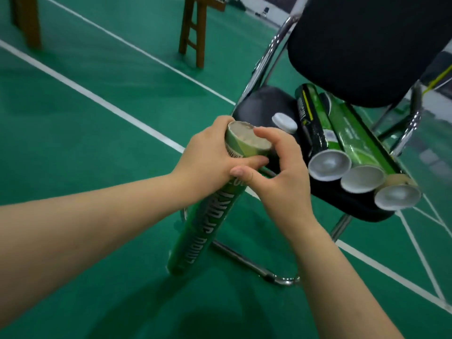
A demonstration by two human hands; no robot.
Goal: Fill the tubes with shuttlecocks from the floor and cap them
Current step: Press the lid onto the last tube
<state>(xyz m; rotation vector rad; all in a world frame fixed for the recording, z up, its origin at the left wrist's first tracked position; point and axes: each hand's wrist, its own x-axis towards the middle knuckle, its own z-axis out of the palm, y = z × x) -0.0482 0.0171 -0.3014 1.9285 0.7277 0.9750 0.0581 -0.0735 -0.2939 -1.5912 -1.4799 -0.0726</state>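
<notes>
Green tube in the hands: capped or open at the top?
Open. The green tube shows a bare rim and hollow top, no lid; a loose white cap lies on the chair seat.

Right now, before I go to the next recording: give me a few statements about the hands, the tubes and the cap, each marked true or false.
1. The left hand grips the green tube near its top. True.
2. That tube is already capped. False: its mouth is open, with the right hand curled at the rim.
3. Three tubes lie on the chair seat. True.
4. The loose white cap lies on the floor. False: it rests on the chair seat beside the tubes.
</notes>
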